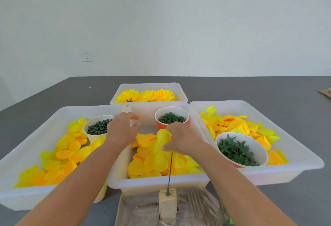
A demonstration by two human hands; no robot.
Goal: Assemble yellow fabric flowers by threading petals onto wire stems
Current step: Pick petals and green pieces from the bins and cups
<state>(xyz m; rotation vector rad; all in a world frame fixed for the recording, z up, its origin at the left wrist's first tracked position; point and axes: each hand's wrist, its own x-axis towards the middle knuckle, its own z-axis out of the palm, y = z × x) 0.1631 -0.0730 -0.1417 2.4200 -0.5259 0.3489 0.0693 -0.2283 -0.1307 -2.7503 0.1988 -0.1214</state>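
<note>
My right hand (182,138) pinches a yellow fabric petal (162,138) at the top of a thin dark wire stem (170,168). The stem stands upright in a small pale block (167,205) near the front edge. My left hand (121,129) hovers over the centre tray (154,181), fingers loosely curled, and seems to hold nothing; what lies under it is hidden. Loose yellow petals (150,161) fill the centre tray below both hands.
A left tray (35,123) holds petals and a white cup of green rings (98,127). An orange cup of green rings (172,117) stands behind my hands. The right tray (304,155) has petals and a bowl of green star calyxes (238,149). Finished flowers (146,95) fill the far tray.
</note>
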